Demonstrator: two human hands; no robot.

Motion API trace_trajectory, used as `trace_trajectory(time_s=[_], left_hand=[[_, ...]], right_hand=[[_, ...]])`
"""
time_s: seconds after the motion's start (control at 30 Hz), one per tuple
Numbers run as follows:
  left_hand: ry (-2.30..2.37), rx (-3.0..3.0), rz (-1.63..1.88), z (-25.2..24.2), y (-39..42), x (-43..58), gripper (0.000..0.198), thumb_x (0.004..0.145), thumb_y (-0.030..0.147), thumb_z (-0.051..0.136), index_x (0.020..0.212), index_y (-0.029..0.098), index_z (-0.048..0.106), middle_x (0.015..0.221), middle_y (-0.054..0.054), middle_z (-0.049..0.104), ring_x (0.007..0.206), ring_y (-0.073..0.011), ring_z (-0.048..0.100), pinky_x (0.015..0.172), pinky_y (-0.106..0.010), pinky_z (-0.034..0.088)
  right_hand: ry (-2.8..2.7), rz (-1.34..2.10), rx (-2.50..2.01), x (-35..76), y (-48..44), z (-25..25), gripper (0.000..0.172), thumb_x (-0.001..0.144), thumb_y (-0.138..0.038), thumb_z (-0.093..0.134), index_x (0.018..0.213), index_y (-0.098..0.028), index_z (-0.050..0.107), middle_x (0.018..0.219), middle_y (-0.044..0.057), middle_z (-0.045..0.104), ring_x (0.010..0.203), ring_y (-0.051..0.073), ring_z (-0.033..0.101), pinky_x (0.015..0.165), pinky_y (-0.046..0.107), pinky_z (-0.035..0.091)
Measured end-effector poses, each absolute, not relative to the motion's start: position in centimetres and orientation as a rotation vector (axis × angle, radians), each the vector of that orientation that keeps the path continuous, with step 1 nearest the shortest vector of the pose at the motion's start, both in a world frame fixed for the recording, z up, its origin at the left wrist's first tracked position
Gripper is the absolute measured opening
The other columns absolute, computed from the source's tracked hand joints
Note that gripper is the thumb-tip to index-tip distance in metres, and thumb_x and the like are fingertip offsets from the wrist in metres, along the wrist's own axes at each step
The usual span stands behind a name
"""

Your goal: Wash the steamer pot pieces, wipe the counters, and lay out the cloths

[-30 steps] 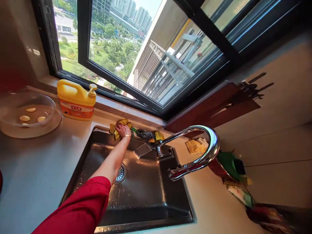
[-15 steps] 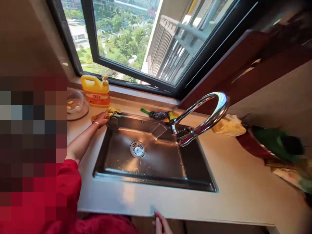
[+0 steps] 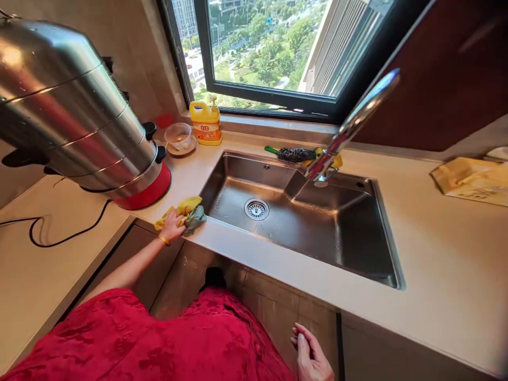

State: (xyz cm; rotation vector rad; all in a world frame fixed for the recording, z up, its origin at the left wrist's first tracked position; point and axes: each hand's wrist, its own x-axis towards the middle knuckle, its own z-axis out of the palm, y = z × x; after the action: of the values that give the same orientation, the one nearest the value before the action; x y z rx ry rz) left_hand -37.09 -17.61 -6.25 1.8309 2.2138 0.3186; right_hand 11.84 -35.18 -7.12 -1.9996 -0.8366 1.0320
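Observation:
My left hand (image 3: 173, 226) is closed over a bunched yellow cloth (image 3: 188, 205), pressing it on the countertop by the sink's front left corner. A grey-green cloth part (image 3: 194, 220) bulges out beside its fingers; whether it is a second cloth I cannot tell. The steel sink (image 3: 317, 233) lies right of that hand, wet drops on its floor around the drain strainer (image 3: 256, 209). Low in the view, in front of the counter edge, hangs my right hand (image 3: 311, 355), its fingers loosely curled together with nothing visible in them.
A tall steel steamer (image 3: 91, 116) with a red base stands at the left, its black cord (image 3: 71, 239) trailing over the counter. Behind the sink are a yellow detergent jug (image 3: 206, 127), a plastic bowl (image 3: 178, 136), a green-handled scrubber (image 3: 296, 154) and the chrome faucet (image 3: 353, 124).
My left hand has brought the cloth from the sink's back left corner to its front left corner. The view has swung left, showing the steamer. My right hand stays low, off the counter.

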Motion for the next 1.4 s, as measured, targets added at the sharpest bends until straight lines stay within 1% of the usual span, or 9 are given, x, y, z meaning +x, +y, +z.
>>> trace_trajectory(time_s=[0.17, 0.37, 0.5, 0.67, 0.8, 0.9, 1.07, 1.17, 1.4], left_hand=[[2.076, 1.958, 0.221, -7.0, -20.7, -22.1, 0.052, 0.074, 0.036, 0.061, 0.123, 0.017, 0.062, 0.149, -0.021, 0.038, 0.145, -0.0401, 0.020, 0.117, -0.058, 0.020], [1.748, 2.167, 0.148, -6.5, -21.1, -4.4, 0.064, 0.080, 0.045, 0.061, 0.139, 0.022, 0.053, 0.152, -0.023, 0.033, 0.145, -0.0447, 0.016, 0.113, -0.066, 0.018], [1.525, 2.250, 0.240, -6.2, -20.4, 4.5, 0.057, 0.080, 0.043, 0.062, 0.133, 0.024, 0.057, 0.152, -0.020, 0.034, 0.143, -0.0429, 0.021, 0.114, -0.065, 0.018], [1.205, 2.138, 0.372, -4.3, -15.7, 12.5, 0.028, 0.084, 0.029, 0.055, 0.108, 0.015, 0.064, 0.117, -0.018, 0.059, 0.115, -0.0344, 0.052, 0.102, -0.054, 0.039], [1.017, 2.013, 0.525, -2.7, -10.3, 11.1, 0.034, 0.091, 0.023, 0.037, 0.119, 0.015, 0.056, 0.103, -0.010, 0.062, 0.093, -0.0203, 0.059, 0.087, -0.035, 0.050], [0.882, 2.286, 0.595, -2.6, -8.7, 4.7, 0.047, 0.081, 0.027, 0.052, 0.127, 0.017, 0.058, 0.108, -0.011, 0.061, 0.100, -0.0244, 0.057, 0.091, -0.038, 0.048], [0.238, 2.703, -0.034, -3.6, -11.5, -0.4, 0.052, 0.075, 0.031, 0.062, 0.127, 0.038, 0.064, 0.134, -0.007, 0.056, 0.127, -0.0351, 0.046, 0.104, -0.050, 0.037], [-0.065, 2.719, -0.197, -4.1, -13.1, 5.4, 0.053, 0.078, 0.034, 0.064, 0.130, 0.041, 0.061, 0.136, -0.005, 0.056, 0.139, -0.0345, 0.033, 0.114, -0.053, 0.025], [-0.275, 2.743, -0.022, -4.3, -13.6, 25.1, 0.043, 0.085, 0.040, 0.056, 0.128, 0.034, 0.063, 0.124, -0.006, 0.063, 0.139, -0.0312, 0.035, 0.113, -0.053, 0.026]], right_hand=[[-0.809, 1.013, -2.002, 15.0, -37.9, -5.4, 0.059, 0.062, -0.065, 0.062, 0.091, -0.015, 0.074, 0.091, 0.013, 0.076, 0.076, 0.023, 0.074, 0.066, 0.024, 0.059], [-0.671, 0.889, -1.970, 16.9, -41.1, -4.9, 0.060, 0.064, -0.069, 0.062, 0.090, -0.015, 0.073, 0.086, 0.013, 0.076, 0.073, 0.024, 0.073, 0.063, 0.025, 0.059], [-0.551, 0.816, -2.027, 17.4, -43.8, -5.0, 0.059, 0.072, -0.067, 0.056, 0.094, -0.015, 0.073, 0.088, 0.012, 0.076, 0.075, 0.021, 0.073, 0.066, 0.024, 0.058], [-0.389, 0.772, -2.100, 18.4, -46.8, -4.3, 0.065, 0.064, -0.072, 0.059, 0.093, -0.015, 0.073, 0.089, 0.014, 0.076, 0.073, 0.022, 0.073, 0.068, 0.026, 0.059], [-0.246, 0.622, -2.144, 18.8, -48.5, -3.8, 0.068, 0.067, -0.075, 0.054, 0.091, -0.014, 0.073, 0.087, 0.015, 0.076, 0.072, 0.023, 0.072, 0.067, 0.027, 0.059], [-0.169, 0.593, -2.144, 19.0, -48.9, -4.2, 0.066, 0.065, -0.075, 0.055, 0.088, -0.015, 0.073, 0.087, 0.015, 0.076, 0.069, 0.022, 0.072, 0.065, 0.027, 0.059], [-0.106, 0.598, -2.056, 19.7, -47.5, -5.4, 0.061, 0.066, -0.072, 0.059, 0.086, -0.017, 0.074, 0.085, 0.014, 0.076, 0.069, 0.023, 0.073, 0.064, 0.028, 0.060], [-0.133, 0.618, -2.014, 20.2, -46.1, -5.6, 0.057, 0.072, -0.069, 0.059, 0.090, -0.017, 0.075, 0.088, 0.014, 0.076, 0.072, 0.022, 0.073, 0.067, 0.028, 0.060], [-0.027, 0.577, -2.083, 21.6, -45.7, -4.7, 0.060, 0.073, -0.070, 0.054, 0.092, -0.016, 0.073, 0.091, 0.014, 0.076, 0.073, 0.022, 0.072, 0.071, 0.028, 0.059]])
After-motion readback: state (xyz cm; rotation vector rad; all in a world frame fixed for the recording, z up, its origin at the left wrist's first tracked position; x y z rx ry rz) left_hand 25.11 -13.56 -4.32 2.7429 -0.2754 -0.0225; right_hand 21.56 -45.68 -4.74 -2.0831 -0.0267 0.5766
